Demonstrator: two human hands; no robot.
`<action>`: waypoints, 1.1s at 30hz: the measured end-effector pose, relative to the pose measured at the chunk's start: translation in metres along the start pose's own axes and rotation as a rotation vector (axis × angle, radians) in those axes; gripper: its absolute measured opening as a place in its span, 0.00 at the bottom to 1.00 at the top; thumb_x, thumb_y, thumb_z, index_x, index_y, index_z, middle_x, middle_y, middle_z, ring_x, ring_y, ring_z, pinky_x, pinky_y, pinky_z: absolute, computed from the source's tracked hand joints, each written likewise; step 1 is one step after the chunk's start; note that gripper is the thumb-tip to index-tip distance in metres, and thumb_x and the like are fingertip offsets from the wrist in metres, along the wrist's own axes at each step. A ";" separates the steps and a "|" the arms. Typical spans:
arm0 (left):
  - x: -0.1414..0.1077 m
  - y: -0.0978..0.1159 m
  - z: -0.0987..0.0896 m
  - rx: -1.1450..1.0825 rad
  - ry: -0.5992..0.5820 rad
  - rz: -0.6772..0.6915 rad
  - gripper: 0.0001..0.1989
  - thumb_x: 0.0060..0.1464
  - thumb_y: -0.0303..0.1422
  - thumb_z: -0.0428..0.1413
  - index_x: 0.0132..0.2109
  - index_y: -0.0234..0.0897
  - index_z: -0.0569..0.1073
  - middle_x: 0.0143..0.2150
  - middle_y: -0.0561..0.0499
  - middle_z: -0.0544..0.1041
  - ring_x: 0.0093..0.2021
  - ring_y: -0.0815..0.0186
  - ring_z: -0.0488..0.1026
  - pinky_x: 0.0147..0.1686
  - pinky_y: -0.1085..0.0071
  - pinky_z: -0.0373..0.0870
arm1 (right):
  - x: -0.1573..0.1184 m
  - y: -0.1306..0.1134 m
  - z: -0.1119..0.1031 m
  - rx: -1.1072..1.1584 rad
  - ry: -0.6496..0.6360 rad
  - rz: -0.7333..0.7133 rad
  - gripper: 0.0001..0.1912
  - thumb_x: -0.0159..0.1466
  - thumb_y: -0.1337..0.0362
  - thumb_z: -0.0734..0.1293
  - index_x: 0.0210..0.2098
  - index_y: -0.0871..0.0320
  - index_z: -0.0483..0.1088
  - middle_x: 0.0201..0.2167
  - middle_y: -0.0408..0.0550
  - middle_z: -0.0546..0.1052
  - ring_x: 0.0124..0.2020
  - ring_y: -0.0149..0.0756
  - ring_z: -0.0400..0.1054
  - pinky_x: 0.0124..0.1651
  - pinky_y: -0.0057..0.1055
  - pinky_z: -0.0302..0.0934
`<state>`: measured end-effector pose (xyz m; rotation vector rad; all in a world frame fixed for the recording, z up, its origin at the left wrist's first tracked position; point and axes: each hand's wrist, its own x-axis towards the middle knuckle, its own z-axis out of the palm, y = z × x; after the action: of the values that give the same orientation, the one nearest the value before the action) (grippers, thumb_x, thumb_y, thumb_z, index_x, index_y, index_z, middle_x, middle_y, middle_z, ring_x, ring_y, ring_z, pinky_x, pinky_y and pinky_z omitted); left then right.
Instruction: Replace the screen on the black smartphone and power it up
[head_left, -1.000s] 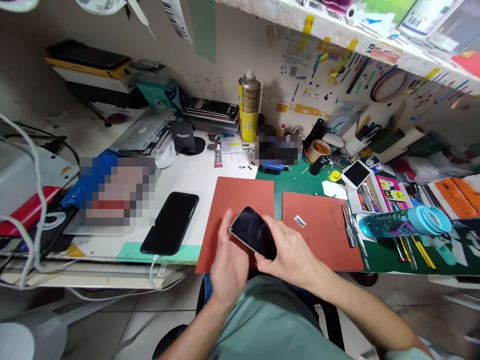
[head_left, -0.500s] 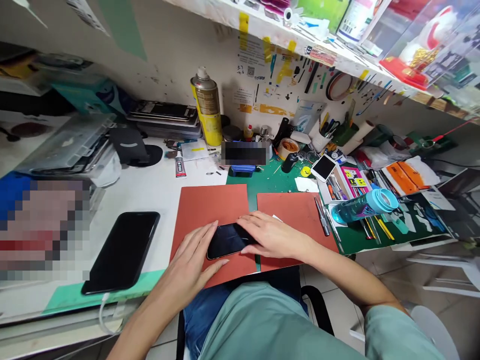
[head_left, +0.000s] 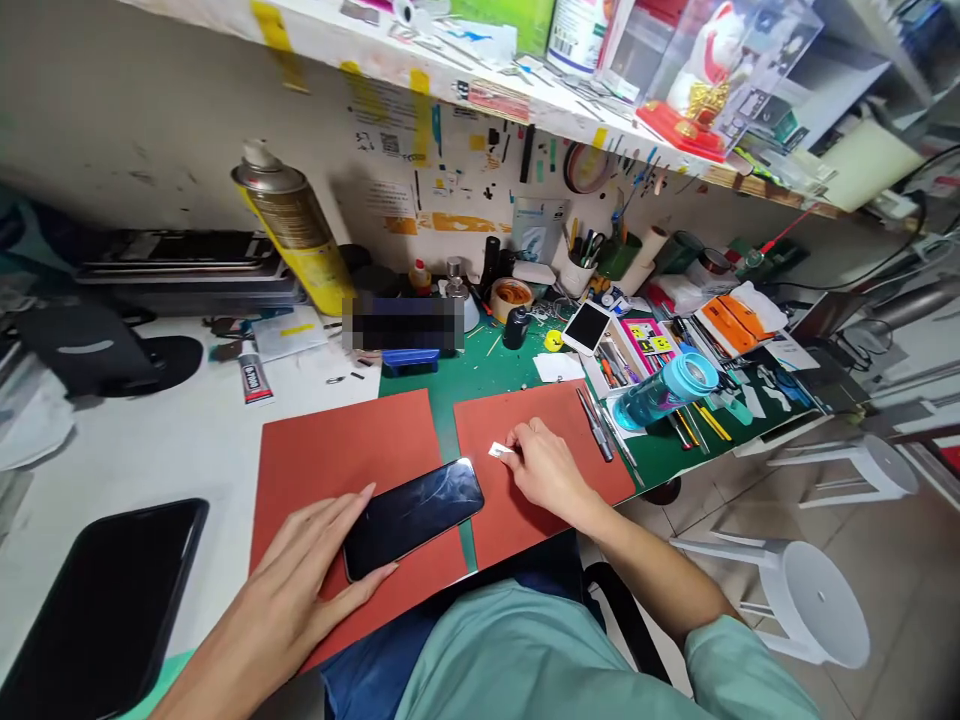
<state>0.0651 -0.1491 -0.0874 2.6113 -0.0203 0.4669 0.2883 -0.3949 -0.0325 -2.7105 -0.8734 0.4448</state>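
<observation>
A dark smartphone (head_left: 416, 515) with a smudged, shiny screen lies face up across the gap between two reddish-brown mats. My left hand (head_left: 304, 570) grips its left end, fingers along the upper edge and thumb at the lower edge. To the right of the phone, over the right mat (head_left: 555, 410), my right hand (head_left: 546, 462) pinches a small white piece (head_left: 498, 450) with a dark mark between thumb and fingertips. What that piece is, I cannot make out. A larger black phone (head_left: 109, 590) lies at the lower left, apart from my left hand.
A tall yellow spray can (head_left: 300, 235) stands behind the mats. A blue water bottle (head_left: 664, 390) leans at the right beside pens and tweezers (head_left: 596, 425). A white phone (head_left: 586, 327) rests near a box of tools. An overhanging shelf (head_left: 517, 105) runs along the back.
My right hand has left the phone, moved right and now pinches the white piece. The left hand stays on the phone. The view has shifted rightward.
</observation>
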 end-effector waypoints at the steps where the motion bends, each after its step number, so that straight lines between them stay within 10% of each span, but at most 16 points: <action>1: 0.000 0.002 0.000 -0.001 0.013 0.004 0.41 0.70 0.56 0.55 0.81 0.51 0.53 0.65 0.44 0.77 0.61 0.48 0.76 0.59 0.53 0.78 | 0.002 0.001 -0.001 0.008 -0.005 0.004 0.05 0.76 0.65 0.68 0.49 0.57 0.75 0.50 0.53 0.79 0.46 0.42 0.78 0.42 0.33 0.59; 20: 0.003 0.005 0.013 -0.018 0.010 0.001 0.41 0.66 0.54 0.59 0.80 0.56 0.55 0.65 0.46 0.78 0.60 0.44 0.77 0.60 0.48 0.78 | -0.005 -0.006 0.006 0.053 0.024 -0.016 0.05 0.74 0.63 0.69 0.46 0.57 0.78 0.45 0.53 0.82 0.42 0.43 0.80 0.39 0.33 0.63; 28: 0.009 0.012 0.014 0.007 0.051 0.045 0.41 0.68 0.51 0.61 0.80 0.52 0.56 0.63 0.44 0.79 0.60 0.48 0.78 0.60 0.52 0.78 | 0.021 0.038 -0.025 0.063 0.213 0.041 0.09 0.77 0.66 0.65 0.51 0.61 0.76 0.52 0.64 0.81 0.55 0.51 0.78 0.54 0.41 0.68; 33: 0.008 0.019 0.006 0.015 -0.021 -0.020 0.40 0.69 0.49 0.60 0.80 0.51 0.55 0.66 0.44 0.77 0.64 0.50 0.76 0.62 0.54 0.78 | 0.001 0.041 -0.023 0.162 0.009 -0.421 0.32 0.69 0.52 0.77 0.66 0.55 0.68 0.60 0.58 0.78 0.62 0.50 0.74 0.64 0.45 0.69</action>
<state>0.0728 -0.1679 -0.0811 2.6285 0.0019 0.4339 0.3189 -0.4304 -0.0255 -2.2964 -1.3026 0.3901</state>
